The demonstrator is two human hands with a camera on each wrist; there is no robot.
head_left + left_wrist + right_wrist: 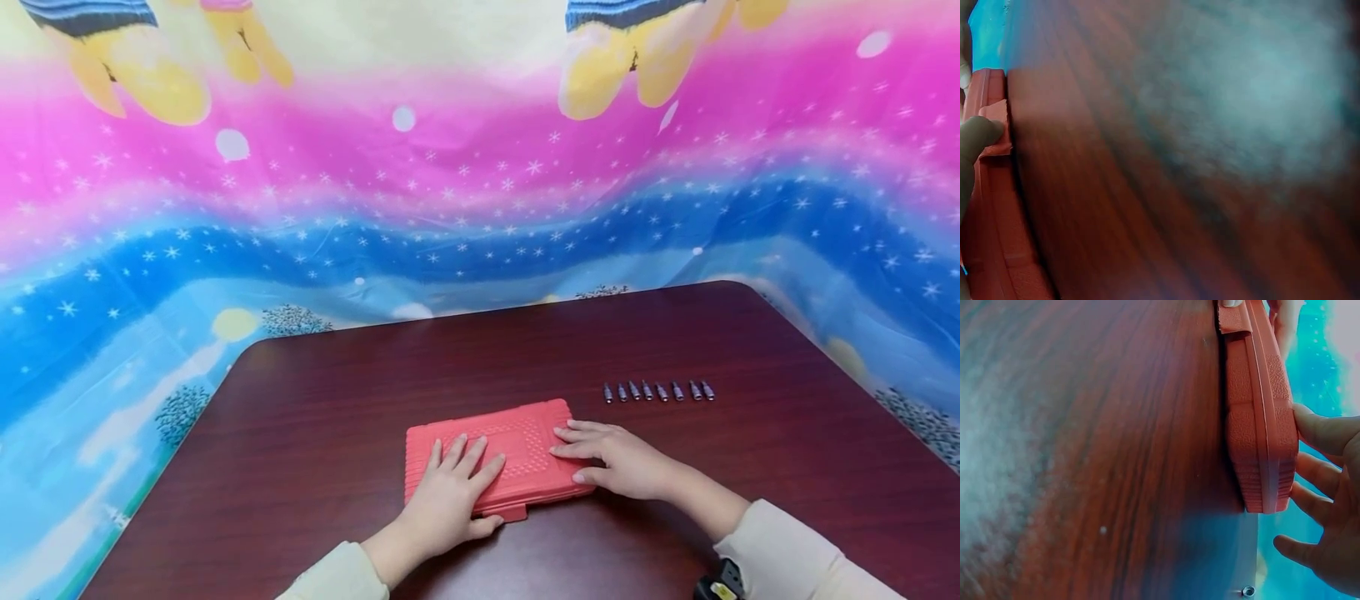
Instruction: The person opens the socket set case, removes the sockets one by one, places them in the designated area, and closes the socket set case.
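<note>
A closed red plastic case (536,437) with a textured lid lies on the table. My left hand (446,504) rests on the left part of the lid with its fingers spread. Its thumb touches the latch (1001,142) on the near side, as the left wrist view shows. At the right end of the case, my right hand (626,458) touches the lid and edge with extended fingertips. The right wrist view shows those fingers (1316,503) spread against the case's corner (1254,434). What the case holds is hidden.
Several small metal bits or sockets (648,391) stand in a row beyond the right hand. The dark reddish wooden table (300,450) has rounded far corners. Behind it hangs a colourful patterned cloth (450,183). A black device (720,581) sits by the right sleeve.
</note>
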